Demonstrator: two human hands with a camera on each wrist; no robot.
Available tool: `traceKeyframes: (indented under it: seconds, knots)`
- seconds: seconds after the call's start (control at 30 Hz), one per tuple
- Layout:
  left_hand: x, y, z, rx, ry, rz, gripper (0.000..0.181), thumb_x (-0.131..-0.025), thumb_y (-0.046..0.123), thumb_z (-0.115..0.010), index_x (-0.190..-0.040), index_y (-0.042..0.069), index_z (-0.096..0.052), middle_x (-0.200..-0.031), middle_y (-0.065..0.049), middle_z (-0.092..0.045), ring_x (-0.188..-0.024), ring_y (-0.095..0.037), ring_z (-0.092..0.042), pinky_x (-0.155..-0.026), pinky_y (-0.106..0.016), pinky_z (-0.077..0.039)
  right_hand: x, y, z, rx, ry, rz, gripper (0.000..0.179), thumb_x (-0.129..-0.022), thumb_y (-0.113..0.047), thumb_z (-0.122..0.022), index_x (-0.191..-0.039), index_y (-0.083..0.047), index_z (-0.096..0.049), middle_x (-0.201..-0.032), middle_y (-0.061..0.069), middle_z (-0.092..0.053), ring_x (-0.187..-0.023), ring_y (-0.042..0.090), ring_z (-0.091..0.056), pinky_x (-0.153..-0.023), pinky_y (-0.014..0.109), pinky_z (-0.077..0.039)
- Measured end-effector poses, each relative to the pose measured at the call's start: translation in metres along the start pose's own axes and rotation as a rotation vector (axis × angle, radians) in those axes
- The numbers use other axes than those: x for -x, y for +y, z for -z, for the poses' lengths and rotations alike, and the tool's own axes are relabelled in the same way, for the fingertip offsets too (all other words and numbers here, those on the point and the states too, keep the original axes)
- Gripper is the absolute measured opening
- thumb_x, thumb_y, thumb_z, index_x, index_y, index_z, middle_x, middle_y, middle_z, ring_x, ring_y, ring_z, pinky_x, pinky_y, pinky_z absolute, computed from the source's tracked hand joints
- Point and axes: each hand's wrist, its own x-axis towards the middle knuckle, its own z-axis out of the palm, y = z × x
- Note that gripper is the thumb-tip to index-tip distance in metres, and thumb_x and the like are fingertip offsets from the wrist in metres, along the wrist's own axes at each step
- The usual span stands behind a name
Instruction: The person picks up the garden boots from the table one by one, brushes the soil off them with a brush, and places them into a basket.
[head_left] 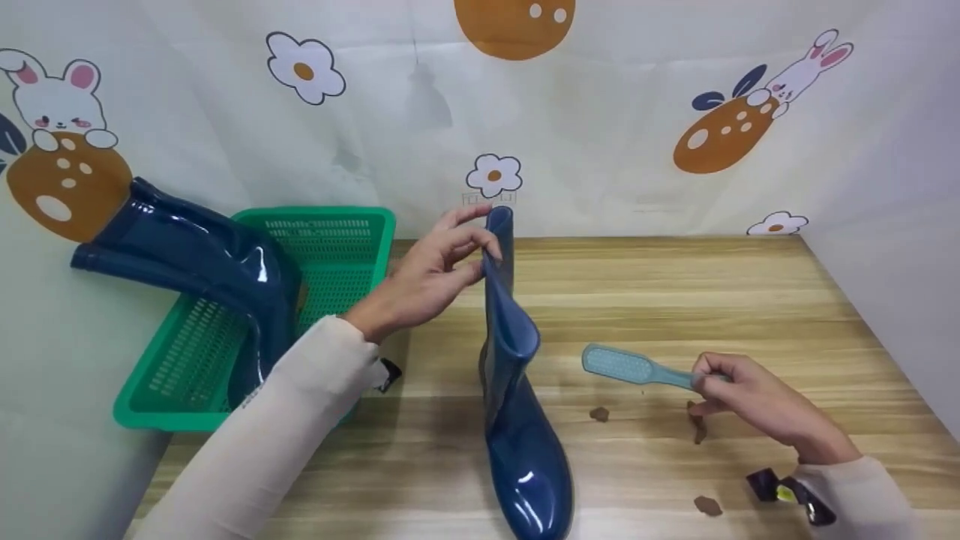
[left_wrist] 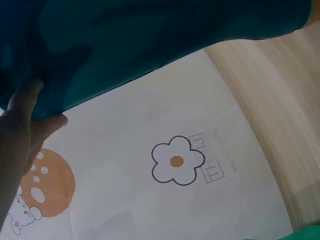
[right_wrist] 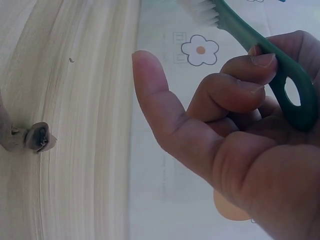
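A glossy dark blue rain boot (head_left: pixel 529 457) stands upright on the wooden table, its toe toward me. My left hand (head_left: pixel 431 277) pinches the top edge of its shaft between thumb and fingers, and the opening is flattened narrow. In the left wrist view the boot shaft (left_wrist: pixel 150 35) fills the upper part, with fingertips (left_wrist: pixel 50 125) at its edge. To the right of the boot, my right hand (head_left: pixel 757 397) grips a teal brush (head_left: pixel 619 364) by the handle, its head pointing at the boot. White bristles (right_wrist: pixel 202 11) show in the right wrist view.
A second blue boot (head_left: pixel 277 285) leans in a green plastic basket (head_left: pixel 139 416) at the left, shaft over the rim. Brown clumps (head_left: pixel 707 505) lie on the table (head_left: pixel 660 285) near my right hand. A printed curtain (head_left: pixel 600 112) hangs behind the table.
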Motion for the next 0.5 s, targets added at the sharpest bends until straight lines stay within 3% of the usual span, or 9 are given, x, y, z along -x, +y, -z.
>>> traceKeyframes:
  seconds: [0.17, 0.27, 0.33, 0.4, 0.5]
  knots:
    - [0.004, 0.008, -0.005, 0.02, 0.09, 0.145, 0.02, -0.094, 0.028, -0.05, -0.091, 0.01, -0.055, -0.144, -0.002, -0.031, -0.121, -0.028, -0.045, -0.091, -0.044, -0.045, 0.0, -0.001, 0.0, 0.003, -0.005, 0.004, 0.008, -0.089, 0.0, -0.043, -0.082, 0.002, -0.047, -0.083, 0.014, -0.042, -0.084, 0.045, -0.06, -0.081, 0.046, -0.05]
    - [0.005, 0.013, -0.005, 0.042, 0.098, 0.192, 0.015, -0.089, 0.022, -0.061, -0.093, 0.009, -0.054, -0.131, -0.006, -0.043, -0.104, -0.029, -0.059, -0.088, -0.04, -0.048, 0.0, -0.001, -0.001, -0.004, -0.021, 0.012, 0.008, -0.09, 0.001, -0.043, -0.082, 0.002, -0.046, -0.083, 0.017, -0.045, -0.08, 0.046, -0.061, -0.081, 0.046, -0.05]
    - [0.006, 0.016, -0.005, 0.076, 0.088, 0.214, 0.018, -0.088, 0.015, -0.063, -0.104, 0.01, -0.055, -0.125, -0.007, -0.048, -0.099, -0.028, -0.062, -0.084, -0.039, -0.05, -0.001, -0.001, -0.002, -0.007, -0.03, 0.017, 0.008, -0.089, 0.001, -0.043, -0.082, 0.002, -0.046, -0.083, 0.017, -0.046, -0.076, 0.046, -0.061, -0.08, 0.047, -0.05]
    - [0.007, 0.018, -0.003, 0.136, 0.08, 0.244, 0.035, -0.087, 0.01, -0.062, -0.12, 0.012, -0.051, -0.118, -0.009, -0.053, -0.094, -0.028, -0.064, -0.08, -0.04, -0.052, -0.001, 0.0, -0.002, -0.011, -0.037, 0.018, 0.008, -0.089, 0.001, -0.043, -0.082, 0.002, -0.046, -0.082, 0.017, -0.047, -0.075, 0.047, -0.061, -0.08, 0.048, -0.05]
    - [0.01, 0.02, 0.001, 0.152, 0.1, 0.325, 0.057, -0.087, 0.013, -0.063, -0.138, 0.021, -0.038, -0.118, -0.009, -0.059, -0.094, -0.027, -0.064, -0.074, -0.043, -0.054, -0.001, -0.001, -0.003, -0.007, -0.037, 0.011, 0.009, -0.09, 0.0, -0.043, -0.082, 0.002, -0.046, -0.083, 0.015, -0.045, -0.075, 0.047, -0.061, -0.079, 0.048, -0.05]
